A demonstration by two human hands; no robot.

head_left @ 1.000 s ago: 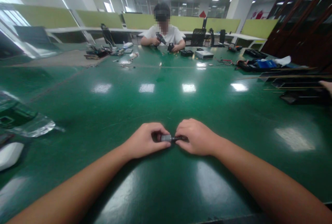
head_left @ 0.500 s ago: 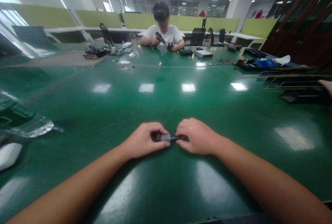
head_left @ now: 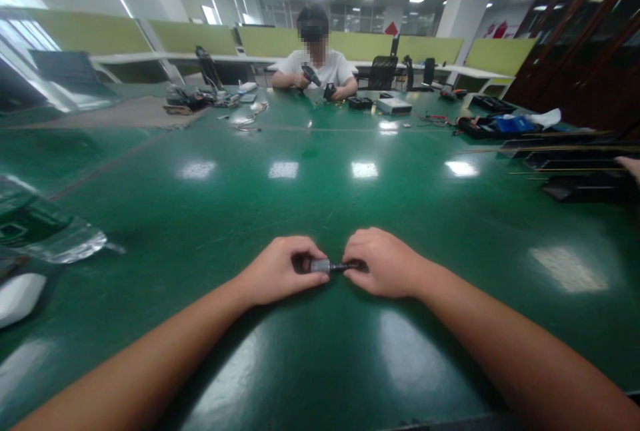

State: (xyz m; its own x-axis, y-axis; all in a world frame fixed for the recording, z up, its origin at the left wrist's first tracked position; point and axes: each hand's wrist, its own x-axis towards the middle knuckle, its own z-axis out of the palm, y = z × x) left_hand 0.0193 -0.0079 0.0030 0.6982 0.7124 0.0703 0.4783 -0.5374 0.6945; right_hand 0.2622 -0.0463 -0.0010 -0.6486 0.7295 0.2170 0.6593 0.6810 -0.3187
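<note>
A small grey metal cylinder [head_left: 320,265] with a thin dark shaft [head_left: 338,267] lies sideways at the front middle of the green table [head_left: 320,211]. My left hand [head_left: 277,271] is closed on the cylinder, its thumb along the near side and its fingers curled over the far side. Bent round the right end of the shaft are the thumb and fingers of my right hand [head_left: 383,263], which hide part of it. A short stretch of shaft shows between the two hands. The exact kind of part is too small to tell.
Across the table a person [head_left: 314,71] holds a power drill [head_left: 311,75] and a small black part. At left lie a clear plastic bag [head_left: 55,234] and a white object [head_left: 20,299]. Black trays [head_left: 575,186] are stacked at right, with another person's hand [head_left: 629,166] beside them.
My right hand has slid slightly rightward along the shaft, baring a little more of it. My left hand keeps its hold on the cylinder.
</note>
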